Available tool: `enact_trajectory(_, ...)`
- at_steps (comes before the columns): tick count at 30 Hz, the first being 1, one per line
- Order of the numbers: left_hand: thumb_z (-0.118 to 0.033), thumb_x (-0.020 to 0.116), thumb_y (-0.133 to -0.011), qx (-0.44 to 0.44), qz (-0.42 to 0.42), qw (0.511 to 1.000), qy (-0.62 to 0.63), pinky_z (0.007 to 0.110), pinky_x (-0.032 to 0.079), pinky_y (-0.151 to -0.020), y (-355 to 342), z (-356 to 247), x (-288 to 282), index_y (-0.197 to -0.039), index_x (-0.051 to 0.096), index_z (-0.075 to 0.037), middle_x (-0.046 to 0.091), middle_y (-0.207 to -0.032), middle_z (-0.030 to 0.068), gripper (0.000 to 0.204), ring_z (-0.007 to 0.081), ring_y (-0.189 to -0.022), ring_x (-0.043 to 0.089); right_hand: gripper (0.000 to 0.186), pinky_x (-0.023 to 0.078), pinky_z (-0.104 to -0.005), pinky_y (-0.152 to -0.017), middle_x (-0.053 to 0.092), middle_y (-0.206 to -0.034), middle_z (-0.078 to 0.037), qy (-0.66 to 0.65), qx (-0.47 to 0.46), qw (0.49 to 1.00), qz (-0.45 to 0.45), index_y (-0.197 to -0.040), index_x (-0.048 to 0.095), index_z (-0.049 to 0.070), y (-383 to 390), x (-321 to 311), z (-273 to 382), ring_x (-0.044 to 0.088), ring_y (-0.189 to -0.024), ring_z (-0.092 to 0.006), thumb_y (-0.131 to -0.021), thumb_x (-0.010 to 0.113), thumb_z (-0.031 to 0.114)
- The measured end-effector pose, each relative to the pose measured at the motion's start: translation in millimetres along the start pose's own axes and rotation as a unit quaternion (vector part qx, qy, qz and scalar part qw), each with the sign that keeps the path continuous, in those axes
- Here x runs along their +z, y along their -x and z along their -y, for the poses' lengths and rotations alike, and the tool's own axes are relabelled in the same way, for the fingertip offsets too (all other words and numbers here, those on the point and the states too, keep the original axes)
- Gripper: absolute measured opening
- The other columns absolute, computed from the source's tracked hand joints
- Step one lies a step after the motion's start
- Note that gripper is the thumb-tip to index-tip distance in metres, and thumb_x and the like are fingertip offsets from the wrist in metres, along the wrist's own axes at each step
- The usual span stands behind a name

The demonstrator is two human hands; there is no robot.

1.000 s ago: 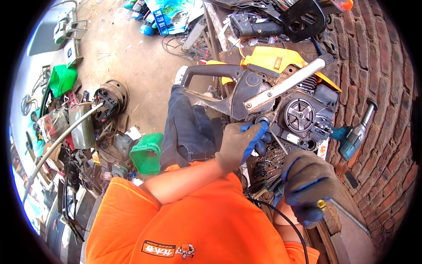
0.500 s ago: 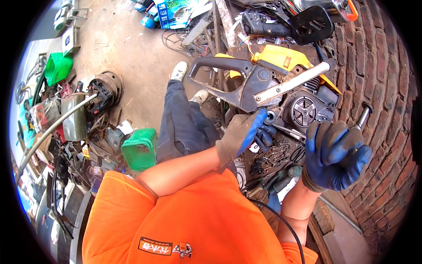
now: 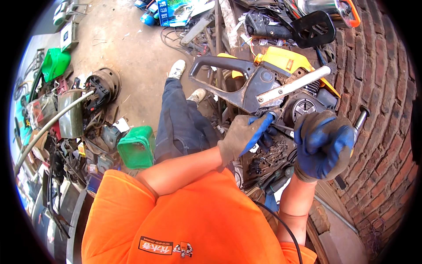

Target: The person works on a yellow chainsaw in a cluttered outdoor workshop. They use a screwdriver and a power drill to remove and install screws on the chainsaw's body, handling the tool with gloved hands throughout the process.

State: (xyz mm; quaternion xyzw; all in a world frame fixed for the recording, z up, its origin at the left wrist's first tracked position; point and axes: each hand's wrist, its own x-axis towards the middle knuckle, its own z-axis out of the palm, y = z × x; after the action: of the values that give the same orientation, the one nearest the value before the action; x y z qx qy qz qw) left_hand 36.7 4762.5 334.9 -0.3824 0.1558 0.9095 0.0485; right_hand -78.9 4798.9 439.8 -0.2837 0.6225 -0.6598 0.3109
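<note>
A chainsaw (image 3: 252, 90) lies before me with a dark handle, yellow housing and pale metal bar; its side is uncovered, showing a round flywheel (image 3: 303, 108). My left hand (image 3: 246, 135), in a grey and blue glove, has its fingertips at a round metal part on the saw's near side. Its fingers are pressed together; what they hold, if anything, is hidden. My gloved right hand (image 3: 324, 145) is raised nearer to me, curled round a tool (image 3: 361, 119) with a shiny metal shaft and dark end. The glove hides most of this tool.
A loose chain (image 3: 274, 158) and small parts lie beneath my hands. The brick wall (image 3: 373, 79) rises on the right. A green container (image 3: 137, 147) stands left of my legs, near heaped scrap and a wheel rim (image 3: 110, 83). A black cable (image 3: 281, 218) runs across my front.
My right hand has moved left toward the flywheel, partly covering it, and its fingers have turned in. My left fingertips have shifted slightly onto the round metal part, covering it.
</note>
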Motion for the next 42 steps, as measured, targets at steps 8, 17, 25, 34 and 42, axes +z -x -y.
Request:
enact_trajectory(8,-0.035,0.060,-0.100,0.028,0.031,0.999,0.014,0.032,0.055,-0.049,-2,1,-4,-0.099,0.068,0.008,0.071,-0.080,0.0158,0.044,0.0215,-0.055,0.066,0.035,0.033,-0.0315,-0.042,0.042,-0.055,-0.004,0.092,0.040,0.994,-0.050,-0.075,0.047,0.006,-1,-4,-6,0.035,-0.043,-0.0136,-0.098,0.050,0.033)
enact_trajectory(17,-0.037,0.063,-0.098,0.024,0.013,0.999,0.029,0.032,0.054,-0.052,-5,6,-2,-0.094,0.070,0.007,0.070,-0.078,0.0147,0.045,0.0190,-0.057,0.065,0.033,0.035,-0.0297,-0.044,0.047,-0.057,-0.004,-0.023,-0.089,0.994,0.058,-0.077,0.052,0.007,6,-7,-14,0.038,-0.043,-0.0125,-0.096,0.055,0.035)
enact_trajectory(25,-0.033,0.067,-0.097,0.036,-0.019,0.999,-0.018,0.029,0.052,-0.052,-5,4,-4,-0.088,0.071,0.006,0.070,-0.073,0.0117,0.040,0.0155,-0.057,0.065,0.039,0.042,-0.0269,-0.050,0.052,-0.063,-0.002,0.004,-0.157,0.978,0.135,-0.077,0.055,0.009,16,-14,-22,0.044,-0.047,-0.0118,-0.100,0.054,0.041)
enact_trajectory(34,-0.031,0.065,-0.097,0.081,-0.099,0.987,-0.102,0.027,0.045,-0.047,-7,1,2,-0.087,0.071,0.002,0.066,-0.063,0.0057,0.035,0.0106,-0.054,0.060,0.042,0.042,-0.0298,-0.050,0.050,-0.059,-0.003,-0.040,-0.136,0.986,0.084,-0.080,0.055,0.007,-3,-26,13,0.043,-0.048,-0.0132,-0.104,0.046,0.041)
enact_trajectory(42,-0.043,0.062,-0.098,0.052,-0.101,0.978,-0.173,0.027,0.048,-0.045,-14,-2,-9,-0.093,0.071,0.003,0.070,-0.070,0.0090,0.048,0.0129,-0.052,0.063,0.045,0.040,-0.0284,-0.053,0.047,-0.061,-0.002,-0.098,-0.134,0.985,0.042,-0.078,0.054,0.009,5,-35,17,0.041,-0.049,-0.0101,-0.105,0.045,0.044)
